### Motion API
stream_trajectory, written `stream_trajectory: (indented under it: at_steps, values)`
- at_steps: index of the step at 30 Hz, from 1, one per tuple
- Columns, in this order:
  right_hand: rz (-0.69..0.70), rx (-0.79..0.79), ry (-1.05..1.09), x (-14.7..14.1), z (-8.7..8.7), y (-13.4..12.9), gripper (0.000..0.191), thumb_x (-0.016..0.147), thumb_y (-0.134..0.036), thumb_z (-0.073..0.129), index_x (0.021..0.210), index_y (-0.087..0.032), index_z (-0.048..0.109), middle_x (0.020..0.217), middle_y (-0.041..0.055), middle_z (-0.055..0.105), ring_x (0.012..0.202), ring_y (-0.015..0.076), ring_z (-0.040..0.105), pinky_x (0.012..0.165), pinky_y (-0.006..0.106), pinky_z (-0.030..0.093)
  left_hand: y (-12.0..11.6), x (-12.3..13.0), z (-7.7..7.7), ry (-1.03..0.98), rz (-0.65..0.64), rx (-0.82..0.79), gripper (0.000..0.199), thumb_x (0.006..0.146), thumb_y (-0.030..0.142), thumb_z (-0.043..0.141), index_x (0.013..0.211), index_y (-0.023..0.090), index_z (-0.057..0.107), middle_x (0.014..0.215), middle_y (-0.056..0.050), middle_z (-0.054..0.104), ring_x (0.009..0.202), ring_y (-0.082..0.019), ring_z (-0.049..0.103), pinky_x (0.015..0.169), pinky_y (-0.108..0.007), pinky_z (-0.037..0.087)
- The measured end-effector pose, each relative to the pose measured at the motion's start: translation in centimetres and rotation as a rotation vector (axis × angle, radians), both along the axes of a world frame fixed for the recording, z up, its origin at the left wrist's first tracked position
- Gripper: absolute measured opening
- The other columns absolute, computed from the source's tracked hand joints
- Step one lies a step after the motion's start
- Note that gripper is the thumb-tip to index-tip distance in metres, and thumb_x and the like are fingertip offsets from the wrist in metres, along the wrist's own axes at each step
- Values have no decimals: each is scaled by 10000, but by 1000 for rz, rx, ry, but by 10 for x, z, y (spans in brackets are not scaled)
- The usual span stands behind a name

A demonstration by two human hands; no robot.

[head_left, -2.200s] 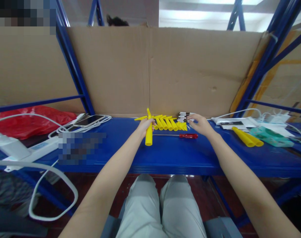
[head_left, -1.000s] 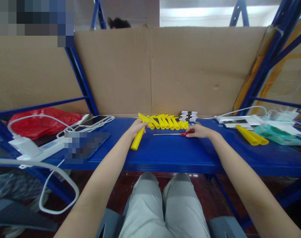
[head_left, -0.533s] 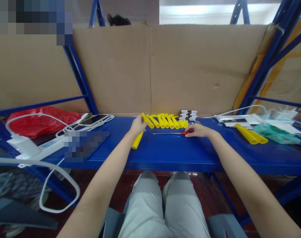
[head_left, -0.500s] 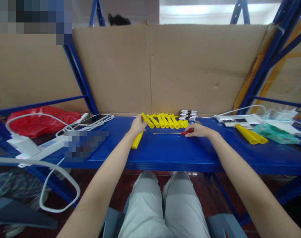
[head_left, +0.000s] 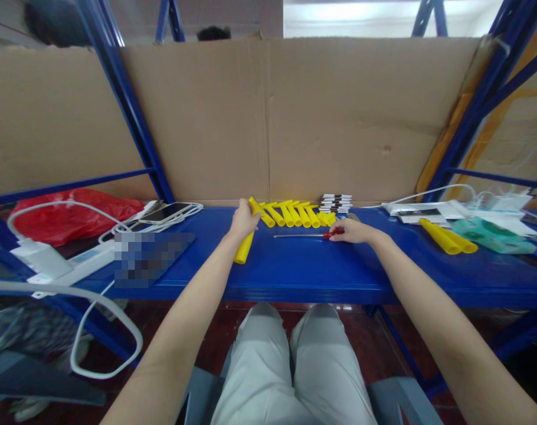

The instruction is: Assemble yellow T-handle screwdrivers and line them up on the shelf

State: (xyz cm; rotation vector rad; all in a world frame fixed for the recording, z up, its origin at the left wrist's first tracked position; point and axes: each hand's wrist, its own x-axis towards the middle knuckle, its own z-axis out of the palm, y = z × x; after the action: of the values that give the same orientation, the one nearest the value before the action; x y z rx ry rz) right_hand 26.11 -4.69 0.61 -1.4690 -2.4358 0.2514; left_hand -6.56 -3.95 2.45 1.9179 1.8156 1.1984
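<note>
My left hand [head_left: 244,219] is closed around a yellow tube [head_left: 243,251], whose open end points toward me; its far part is partly hidden by the fingers. Beside it, several yellow tubular pieces [head_left: 297,216] lie slantwise in a row. My right hand [head_left: 350,230] has its fingers closed on the red handle of a screwdriver [head_left: 299,236], whose long metal shaft points left, low over the tabletop. Small yellow parts [head_left: 326,219] sit just beyond the screwdriver handle.
On the blue table [head_left: 295,265], white blocks with dark bands [head_left: 336,203] are stacked at the back. Two yellow tubes [head_left: 445,237] and a green packet [head_left: 494,235] lie right. A power strip [head_left: 80,260], cables and a red bag [head_left: 74,213] are left. Cardboard [head_left: 339,118] closes the back.
Both hands keep their holds and stay almost in place. The view has tilted very slightly.
</note>
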Motion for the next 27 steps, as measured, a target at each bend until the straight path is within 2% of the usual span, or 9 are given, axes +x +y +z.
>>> stream_trajectory:
  at_steps: [8, 15, 22, 27]
  values:
    - [-33, -5, -37, -2, 0, -1, 164, 763, -332, 609, 850, -215, 684, 860, 53, 701, 827, 216, 628, 744, 311, 476, -6, 20, -5, -96, -186, 1, 217, 851, 141, 569, 954, 184, 383, 1085, -90, 659, 410, -26, 558, 399, -138, 393]
    - [-72, 19, -20, 4, 5, -4, 141, 753, -282, 606, 861, -199, 642, 861, 54, 688, 795, 198, 616, 727, 294, 458, -9, 27, -7, 11, -176, -44, 210, 855, 163, 566, 984, 180, 402, 1128, -120, 646, 472, -72, 611, 452, -177, 431]
    - [-115, 119, 48, 22, 5, 1, 135, 739, -286, 602, 837, -197, 630, 820, 58, 687, 747, 194, 600, 683, 292, 452, -14, 30, -7, 146, -107, -126, 221, 850, 184, 545, 1034, 162, 424, 999, -123, 681, 558, -151, 668, 549, -237, 481]
    - [-118, 221, 116, 20, 2, 6, 154, 756, -315, 584, 838, -194, 631, 796, 57, 673, 727, 184, 582, 658, 279, 445, -13, 31, -8, 137, -128, -129, 255, 829, 175, 535, 1067, 155, 444, 942, -103, 685, 576, -165, 674, 555, -250, 491]
